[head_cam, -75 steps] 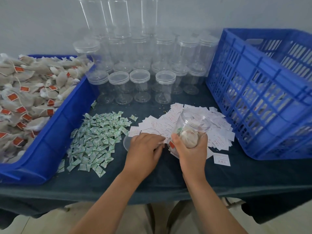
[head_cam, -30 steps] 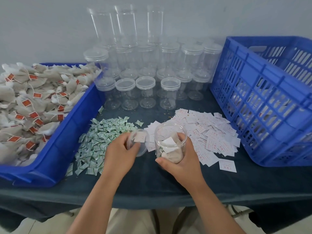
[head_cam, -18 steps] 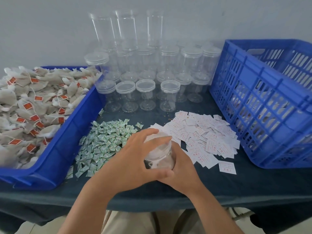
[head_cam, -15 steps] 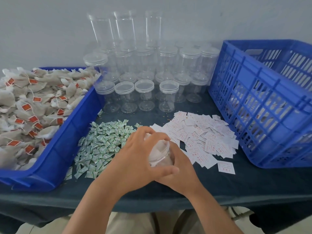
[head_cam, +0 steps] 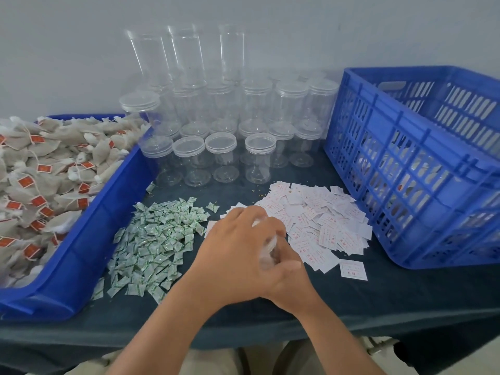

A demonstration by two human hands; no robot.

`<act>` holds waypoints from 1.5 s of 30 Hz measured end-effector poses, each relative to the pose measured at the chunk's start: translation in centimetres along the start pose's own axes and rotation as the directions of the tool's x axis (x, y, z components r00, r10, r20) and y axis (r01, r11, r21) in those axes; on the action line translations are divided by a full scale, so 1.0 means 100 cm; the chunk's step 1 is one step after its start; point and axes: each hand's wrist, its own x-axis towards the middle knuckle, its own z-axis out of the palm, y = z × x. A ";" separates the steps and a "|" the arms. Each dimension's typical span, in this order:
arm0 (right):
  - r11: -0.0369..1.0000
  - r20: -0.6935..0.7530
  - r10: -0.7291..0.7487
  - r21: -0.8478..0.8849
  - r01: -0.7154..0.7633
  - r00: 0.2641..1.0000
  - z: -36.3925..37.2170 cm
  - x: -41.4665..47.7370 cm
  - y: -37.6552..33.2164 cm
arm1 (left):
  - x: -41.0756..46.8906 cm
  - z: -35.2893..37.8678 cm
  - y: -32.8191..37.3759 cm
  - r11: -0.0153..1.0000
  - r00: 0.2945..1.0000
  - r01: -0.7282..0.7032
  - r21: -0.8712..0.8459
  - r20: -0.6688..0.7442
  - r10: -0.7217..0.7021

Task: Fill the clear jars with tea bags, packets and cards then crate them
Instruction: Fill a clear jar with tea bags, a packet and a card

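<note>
The tabletop (head_cam: 378,299) is carrying one blue slatted plastic crate (head_cam: 405,163), one blue plastic tray (head_cam: 89,239), three tall clear tubes (head_cam: 186,55), one green-white packet heap (head_cam: 157,239), one white card heap (head_cam: 324,220).

Both bare forearms stretch forward and converge, wrists close together. The left hand (head_cam: 235,255) lies on top, palm down, fingers and thumb curled over a blurred clear jar (head_cam: 266,249). The right hand (head_cam: 295,285) sits beneath and behind it, mostly hidden, wrapped round the same jar.

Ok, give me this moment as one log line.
step: likely capping jar | left hand: curled over jar top | right hand: grips jar body | blue crate: jar not yet in
</note>
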 end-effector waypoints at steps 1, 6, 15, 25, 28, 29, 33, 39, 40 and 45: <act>1.000 0.014 0.005 0.019 -0.005 1.000 -0.002 0.000 0.000 | 0.002 -0.002 -0.005 0.995 0.999 -0.044 -0.092 -0.003 0.044; 0.996 0.028 0.023 0.090 -0.025 0.999 -0.005 0.001 -0.001 | 0.012 -0.013 -0.027 0.870 0.984 -0.157 -0.467 0.000 0.178; 1.000 -0.085 0.016 0.011 -0.015 0.996 0.006 0.000 0.000 | 0.000 0.005 -0.012 0.888 0.943 0.332 -0.318 0.101 -0.316; 0.955 0.126 0.145 0.240 -0.172 0.981 -0.009 0.001 0.000 | 0.007 0.018 -0.010 0.849 0.917 0.339 -0.407 -0.058 -0.394; 0.945 0.152 0.158 0.262 -0.194 0.976 -0.009 0.004 -0.001 | 0.008 0.018 -0.017 0.826 0.933 0.289 -0.485 -0.050 -0.356; 0.943 0.154 0.159 0.270 -0.196 0.975 -0.010 0.004 -0.002 | 0.008 0.018 -0.020 0.796 0.945 0.247 -0.552 -0.043 -0.323; 0.896 0.096 0.184 0.393 -0.207 0.978 -0.011 0.003 -0.009 | -0.005 0.037 -0.034 0.526 0.962 0.118 -0.843 -0.034 -0.270; 0.948 -0.077 0.150 0.294 -0.121 0.986 -0.008 -0.002 -0.014 | -0.025 0.075 -0.036 0.591 0.954 0.222 -0.775 0.047 -0.297; 0.974 -0.128 0.129 0.205 -0.101 0.983 -0.009 -0.002 -0.015 | -0.025 0.075 -0.036 0.609 0.955 0.206 -0.766 0.022 -0.296; 0.975 -0.029 0.140 -0.170 -0.143 0.990 -0.048 0.010 -0.063 | -0.025 0.074 -0.034 0.680 0.961 0.158 -0.716 -0.046 -0.272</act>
